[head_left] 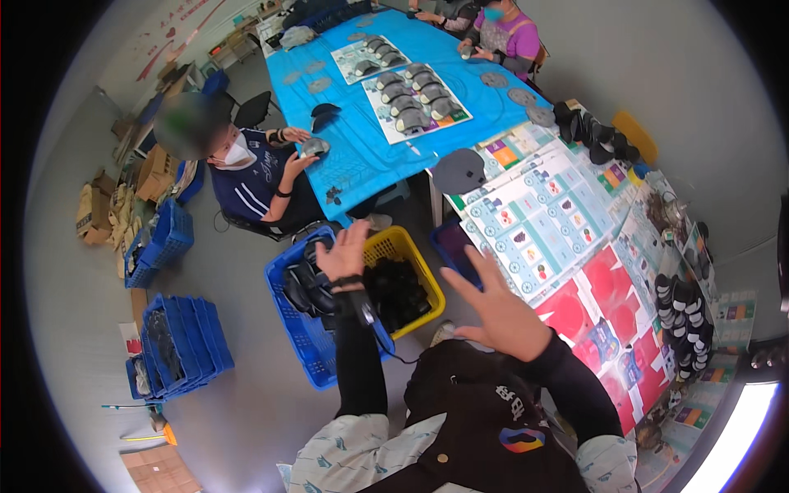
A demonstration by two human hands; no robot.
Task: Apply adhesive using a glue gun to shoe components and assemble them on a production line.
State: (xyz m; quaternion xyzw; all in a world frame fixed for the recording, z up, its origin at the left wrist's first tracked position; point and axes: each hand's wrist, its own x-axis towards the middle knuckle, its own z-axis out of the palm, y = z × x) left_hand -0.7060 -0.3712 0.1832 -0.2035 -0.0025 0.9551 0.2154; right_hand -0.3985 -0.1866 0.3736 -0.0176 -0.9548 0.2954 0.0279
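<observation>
My left hand (343,253) is raised with its fingers spread and holds nothing. It hovers over a blue plastic basket (325,361) that contains black pieces (306,287). Beside that basket stands a yellow basket (434,297) filled with black items too dark to make out. Also empty and spread wide, my right hand (500,311) is up in front of the side table, near its printed sheets (526,215). A dark grey, rounded cap-like piece (459,171) rests at that table's far left corner.
A blue-covered table (353,156) carries printed boards with rows of grey domed pieces (404,97). Seated co-workers (261,177) handle similar pieces around it. Stacked blue crates (182,341) stand on the left floor. Dark curved pieces (684,320) line the side table's right edge.
</observation>
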